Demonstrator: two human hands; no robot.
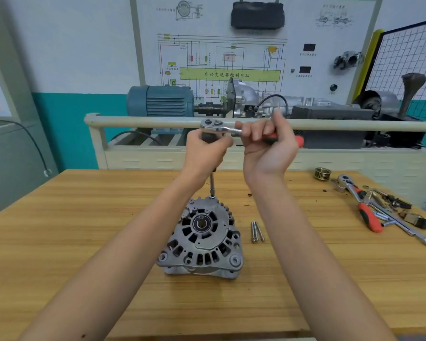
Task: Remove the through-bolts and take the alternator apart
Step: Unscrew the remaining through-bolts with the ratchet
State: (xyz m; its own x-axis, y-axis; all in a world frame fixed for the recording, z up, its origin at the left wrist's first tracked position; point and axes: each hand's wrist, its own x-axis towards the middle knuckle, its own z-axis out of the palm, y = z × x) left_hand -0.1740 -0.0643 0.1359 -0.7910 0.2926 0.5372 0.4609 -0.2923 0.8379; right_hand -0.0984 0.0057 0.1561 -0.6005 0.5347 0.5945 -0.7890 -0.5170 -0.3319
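While gripping one ratchet wrench point(221, 129) above the bench: right hand point(268, 146) with fingers curled round the red-and-black handle, left hand point(207, 151) wrapped round the dark piece under the wrench head. One thin extension bar point(212, 187) dropping from the left hand to the far rim of the alternator point(202, 239), tip seated on a bolt there. One alternator, standing on end near the middle of the wooden bench point(84, 230), between the two forearms. Two loose bolts point(257, 232) lying side by side just right of it, touching or nearly so. One brass-coloured pulley point(322, 173) near the far right edge. One second ratchet wrench point(359, 203) with a red grip among a heap of bars and small parts, too jumbled to count. Behind the bench, one pale rail point(143, 122), one blue-grey motor point(160, 100), one white wiring-diagram board point(231, 57) with a green strip reading 自动变速器控制电脑; smaller labels too blurred to read. Forearms hiding part of the bench.
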